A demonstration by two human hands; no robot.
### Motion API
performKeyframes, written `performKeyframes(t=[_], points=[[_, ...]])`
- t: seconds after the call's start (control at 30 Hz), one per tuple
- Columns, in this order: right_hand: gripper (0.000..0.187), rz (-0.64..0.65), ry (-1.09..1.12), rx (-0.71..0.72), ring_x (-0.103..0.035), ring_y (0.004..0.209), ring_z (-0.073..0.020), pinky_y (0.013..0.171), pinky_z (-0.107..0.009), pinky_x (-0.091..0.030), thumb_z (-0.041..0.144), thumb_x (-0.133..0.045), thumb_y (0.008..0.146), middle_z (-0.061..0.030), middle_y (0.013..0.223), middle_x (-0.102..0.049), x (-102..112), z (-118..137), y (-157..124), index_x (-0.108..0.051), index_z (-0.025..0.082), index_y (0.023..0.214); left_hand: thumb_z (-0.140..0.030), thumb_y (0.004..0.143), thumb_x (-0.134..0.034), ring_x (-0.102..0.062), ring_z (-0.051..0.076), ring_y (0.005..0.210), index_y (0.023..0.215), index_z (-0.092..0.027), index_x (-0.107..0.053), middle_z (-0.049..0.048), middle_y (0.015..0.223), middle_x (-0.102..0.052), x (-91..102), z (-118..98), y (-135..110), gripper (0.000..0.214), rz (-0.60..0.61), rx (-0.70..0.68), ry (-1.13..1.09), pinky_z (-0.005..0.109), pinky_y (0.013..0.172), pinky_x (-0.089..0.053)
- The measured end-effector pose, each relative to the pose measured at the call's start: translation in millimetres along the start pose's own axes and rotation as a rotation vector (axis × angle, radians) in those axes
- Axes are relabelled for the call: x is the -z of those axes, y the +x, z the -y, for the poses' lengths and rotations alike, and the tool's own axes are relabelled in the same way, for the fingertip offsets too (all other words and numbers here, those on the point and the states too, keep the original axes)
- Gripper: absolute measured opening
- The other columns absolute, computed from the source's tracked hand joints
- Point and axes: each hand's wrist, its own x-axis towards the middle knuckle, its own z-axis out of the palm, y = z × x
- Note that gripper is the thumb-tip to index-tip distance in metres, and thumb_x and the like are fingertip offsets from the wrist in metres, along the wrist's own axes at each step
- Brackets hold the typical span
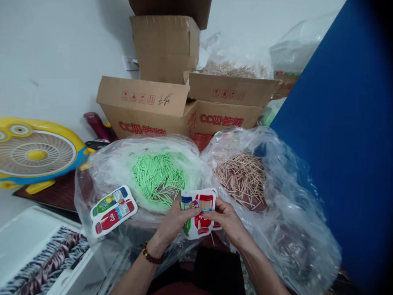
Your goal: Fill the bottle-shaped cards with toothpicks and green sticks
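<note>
Between both hands is a bottle-shaped candy packet (201,224), printed with a red cola bottle and a green one, with a row of thin sticks showing in its window. My left hand (178,219) grips its left side, the thumb across the front. My right hand (226,219) pinches the right side, where a bit of red-and-white packaging shows behind the fingers. Just beyond lie green candy sticks (156,176) in an open clear bag, and to the right brown candy sticks (241,176) in another. A second candy packet (113,211) rests on the plastic at the left.
Cardboard boxes (147,108) with red lettering stand at the back, and a bag of more brown sticks (236,67) sits behind. A yellow fan (39,151) is at the left, above a white bin (27,221). A blue panel (337,143) borders the right side.
</note>
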Motion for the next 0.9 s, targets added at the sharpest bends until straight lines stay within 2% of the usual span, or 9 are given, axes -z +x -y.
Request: performKeyframes(t=[0.17,0.33,0.43,0.57,0.67,0.83,0.9], points=[[0.033,-0.005,-0.005,0.016,-0.067,0.076,-0.0178,0.074,-0.031,-0.053,0.027,-0.076,0.069,-0.0012,0.088,-0.073,-4,-2,0,-0.068,0.02,0.1,-0.026,0.066,-0.081,-0.067,0.018,0.067,0.092,-0.012,-0.069,0.0062,0.082,-0.074,1.4,-2,-1,0.032,0.011,0.021,0.024,0.028,0.066,-0.053],[0.02,-0.135,-0.083,0.08,-0.063,0.062,-0.0149,0.064,-0.028,-0.05,0.033,-0.079,0.066,0.001,0.071,-0.071,-4,-7,4,-0.069,0.018,0.075,-0.03,0.067,-0.079,-0.067,0.019,0.065,0.085,-0.013,-0.07,0.0061,0.077,-0.074,2.1,-7,-2,0.026,-0.056,0.023,0.04,0.029,0.063,-0.053],[0.021,-0.156,-0.087,0.1,-0.062,0.061,-0.0148,0.062,-0.027,-0.049,0.036,-0.077,0.068,0.0014,0.069,-0.07,-4,-8,3,-0.068,0.018,0.073,-0.03,0.065,-0.08,-0.068,0.02,0.066,0.087,-0.013,-0.071,0.0063,0.078,-0.074,2.8,-8,-3,0.03,-0.043,0.029,0.048,0.03,0.065,-0.053],[0.024,-0.078,-0.039,0.061,-0.065,0.069,-0.0164,0.067,-0.028,-0.051,0.034,-0.078,0.067,0.0002,0.078,-0.071,-3,-7,2,-0.068,0.018,0.082,-0.028,0.064,-0.08,-0.068,0.02,0.069,0.088,-0.013,-0.073,0.0063,0.081,-0.075,5.4,-8,-5,0.029,-0.034,0.016,0.081,0.029,0.066,-0.052],[0.023,-0.022,-0.05,0.042,-0.066,0.07,-0.0164,0.068,-0.028,-0.051,0.03,-0.079,0.066,0.0,0.08,-0.072,-2,-7,1,-0.067,0.018,0.082,-0.027,0.065,-0.079,-0.068,0.019,0.066,0.09,-0.014,-0.073,0.005,0.079,-0.075,6.5,-11,-6,0.028,-0.04,0.0,0.086,0.028,0.065,-0.052],[0.021,0.031,-0.082,0.068,-0.065,0.074,-0.0155,0.072,-0.028,-0.051,0.028,-0.073,0.073,0.0002,0.085,-0.072,-4,-11,-1,-0.067,0.018,0.09,-0.025,0.068,-0.078,-0.068,0.019,0.07,0.092,-0.014,-0.072,0.0051,0.083,-0.076,6.4,-15,-11,0.027,-0.014,-0.012,0.098,0.029,0.069,-0.053],[0.018,0.034,-0.064,0.074,-0.064,0.071,-0.0142,0.071,-0.026,-0.05,0.027,-0.072,0.074,0.001,0.082,-0.071,-6,-12,-1,-0.067,0.019,0.088,-0.026,0.069,-0.078,-0.068,0.019,0.071,0.092,-0.015,-0.071,0.0046,0.083,-0.076,7.8,-17,-13,0.027,-0.017,-0.006,0.086,0.029,0.069,-0.053]])
